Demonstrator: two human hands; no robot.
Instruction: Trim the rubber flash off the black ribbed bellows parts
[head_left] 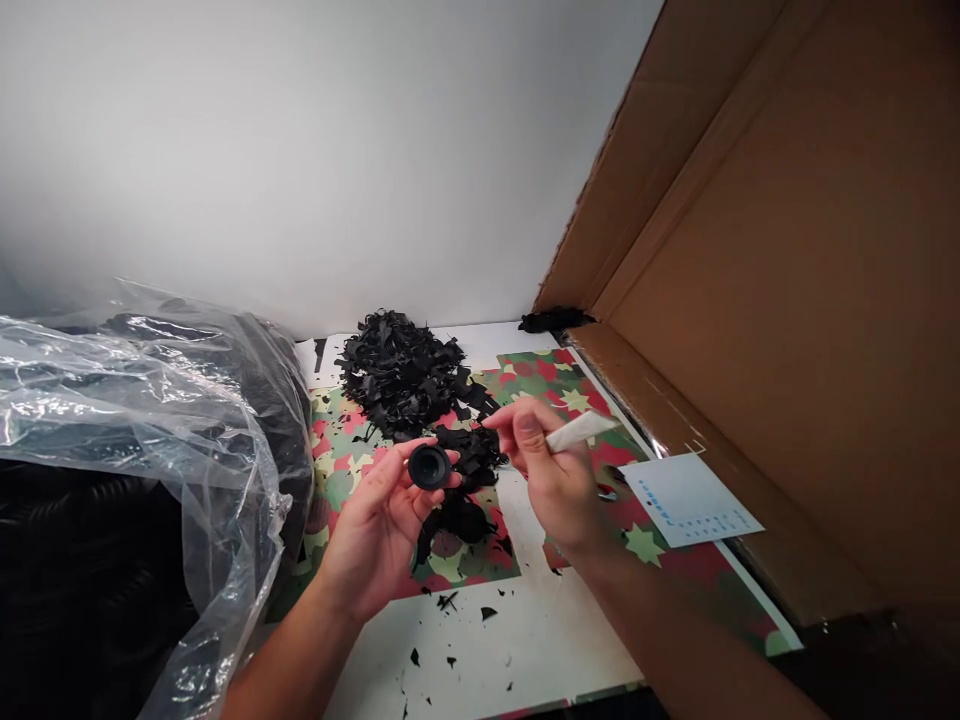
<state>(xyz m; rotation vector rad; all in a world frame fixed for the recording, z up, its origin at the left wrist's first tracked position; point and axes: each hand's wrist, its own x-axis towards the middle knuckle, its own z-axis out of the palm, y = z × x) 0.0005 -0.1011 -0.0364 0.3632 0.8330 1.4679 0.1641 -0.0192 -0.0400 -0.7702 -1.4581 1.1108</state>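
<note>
A small round black rubber-looking part (430,466) with a hollow centre is pinched in the fingers of my left hand (382,530). Its open face is turned toward me. To the right, my right hand (559,475) is closed around a tool with a pale, flat handle (581,432) that sticks out behind the thumb. The tool's working end is too small and hidden to make out. The two hands are apart, with a low heap of black trimmings (472,455) between and behind them. Loose black bits also lie beneath my left hand.
A larger heap of black scraps (401,370) rises at the back. On the left, a clear plastic bag (225,400) holds many black parts. A cardboard box (765,300) stands on the right, a white printed card (694,502) beside it. Camouflage-patterned sheets (480,570) cover the table.
</note>
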